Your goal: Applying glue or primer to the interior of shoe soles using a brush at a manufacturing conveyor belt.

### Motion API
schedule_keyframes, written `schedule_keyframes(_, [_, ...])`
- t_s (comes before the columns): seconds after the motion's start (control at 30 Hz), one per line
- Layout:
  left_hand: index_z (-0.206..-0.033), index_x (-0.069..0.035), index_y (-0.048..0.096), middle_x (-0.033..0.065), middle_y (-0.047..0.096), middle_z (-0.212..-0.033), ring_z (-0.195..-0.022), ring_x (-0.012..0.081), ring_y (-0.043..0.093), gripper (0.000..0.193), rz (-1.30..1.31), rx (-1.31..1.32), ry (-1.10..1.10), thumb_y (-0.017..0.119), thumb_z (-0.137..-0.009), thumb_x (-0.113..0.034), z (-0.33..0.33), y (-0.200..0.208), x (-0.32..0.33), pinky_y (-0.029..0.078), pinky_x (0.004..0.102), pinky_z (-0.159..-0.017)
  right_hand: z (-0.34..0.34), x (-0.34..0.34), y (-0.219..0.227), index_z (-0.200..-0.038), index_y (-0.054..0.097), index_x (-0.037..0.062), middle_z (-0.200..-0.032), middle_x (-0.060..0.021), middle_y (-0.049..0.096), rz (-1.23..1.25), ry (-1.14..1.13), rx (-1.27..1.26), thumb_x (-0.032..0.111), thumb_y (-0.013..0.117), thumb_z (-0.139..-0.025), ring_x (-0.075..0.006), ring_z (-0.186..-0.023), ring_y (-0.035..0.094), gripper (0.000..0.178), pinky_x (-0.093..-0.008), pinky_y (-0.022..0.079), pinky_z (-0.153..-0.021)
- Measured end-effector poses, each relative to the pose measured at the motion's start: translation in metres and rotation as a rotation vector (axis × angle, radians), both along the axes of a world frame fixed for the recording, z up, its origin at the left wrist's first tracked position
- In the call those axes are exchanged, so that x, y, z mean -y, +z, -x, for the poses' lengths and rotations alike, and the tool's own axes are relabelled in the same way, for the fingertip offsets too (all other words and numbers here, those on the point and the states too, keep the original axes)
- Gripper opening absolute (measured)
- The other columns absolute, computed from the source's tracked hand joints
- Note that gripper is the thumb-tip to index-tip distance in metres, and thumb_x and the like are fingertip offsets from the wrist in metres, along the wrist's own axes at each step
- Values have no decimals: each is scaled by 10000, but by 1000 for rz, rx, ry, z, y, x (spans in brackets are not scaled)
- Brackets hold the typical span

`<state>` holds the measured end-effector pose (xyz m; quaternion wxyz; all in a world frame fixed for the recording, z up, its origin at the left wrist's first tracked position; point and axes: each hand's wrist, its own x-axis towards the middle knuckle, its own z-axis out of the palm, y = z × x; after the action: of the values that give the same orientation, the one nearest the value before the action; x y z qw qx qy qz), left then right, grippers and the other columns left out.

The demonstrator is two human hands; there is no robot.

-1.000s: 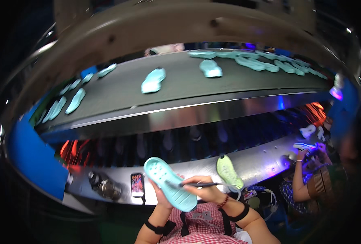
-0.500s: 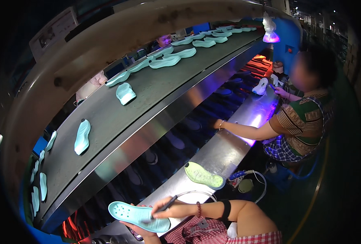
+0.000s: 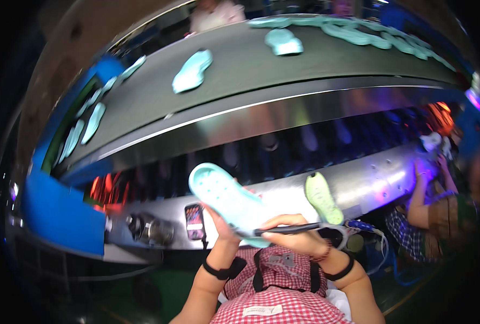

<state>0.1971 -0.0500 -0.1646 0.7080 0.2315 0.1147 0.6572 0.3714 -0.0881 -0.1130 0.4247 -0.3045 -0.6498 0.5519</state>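
My left hand [image 3: 221,224] is wrapped round a light blue shoe sole [image 3: 224,195], which is tilted, with its holed end up and away from me. In my right hand [image 3: 294,236] is a slim black-handled brush [image 3: 283,229], lying nearly level. Its tip reaches the sole's near end; blur hides whether they touch. Right of the held sole, a yellow-green sole [image 3: 322,197] with a dark spot at its far end lies on the metal ledge [image 3: 359,186].
Behind the ledge, a dark conveyor belt [image 3: 240,67] carries several light blue soles [image 3: 192,71]. A phone [image 3: 195,221] and a shiny container [image 3: 156,229] stand to the left. A blue power strip [image 3: 360,224] hangs at right, near a co-worker's arm [image 3: 419,197].
The view has swung left, bringing the phone and container into sight. The sole is raised and tilted more, and the brush has levelled out at its near end. Both stay held.
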Motion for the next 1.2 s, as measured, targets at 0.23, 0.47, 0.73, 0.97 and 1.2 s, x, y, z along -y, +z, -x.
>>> schedule_keyframes(0.23, [-1223, -91, 413, 106, 566, -1028, -983, 280, 521, 838, -102, 71, 36, 338, -711, -750, 8, 29, 0, 321, 505, -952, -1, -6, 20, -906, 630, -24, -886, -114, 641, -218, 127, 103, 32, 653, -732, -153, -848, 608, 184, -252, 480, -723])
schedule_keyframes(0.47, [-1250, -102, 393, 116, 553, -1058, -1012, 290, 510, 873, -128, 85, 7, 363, -683, -766, 13, 30, 0, 292, 519, -975, -11, -7, 12, -877, 636, -22, -903, -142, 637, -183, 32, 84, -14, 658, -700, -221, -879, 611, 179, -307, 471, -810])
schedule_keyframes(0.73, [-1228, -101, 417, 123, 563, -1027, -1006, 291, 512, 890, -108, 8, -2, 362, -658, -782, 18, 33, 0, 329, 512, -955, -16, 0, 2, -900, 641, 6, -926, -118, 635, -14, 122, 13, 9, 682, -688, -211, -897, 602, 216, -304, 460, -822])
schedule_keyframes(0.97, [-1154, -73, 481, 125, 532, -1064, -1018, 283, 500, 872, -119, 28, -84, 367, -658, -781, 16, 41, 0, 354, 492, -952, -22, -4, -8, -940, 629, 10, -963, -128, 613, -54, 5, 24, -9, 653, -710, -201, -925, 574, 232, -300, 449, -826])
schedule_keyframes(1.2, [-1171, -7, 449, 163, 535, -1064, -1007, 335, 523, 831, 25, -23, -86, 336, -750, -714, 13, 53, 7, 406, 505, -894, -17, 0, -26, -933, 598, -20, -968, -143, 606, 296, 121, -353, 13, 594, -772, -230, -1023, 529, 164, -347, 412, -900])
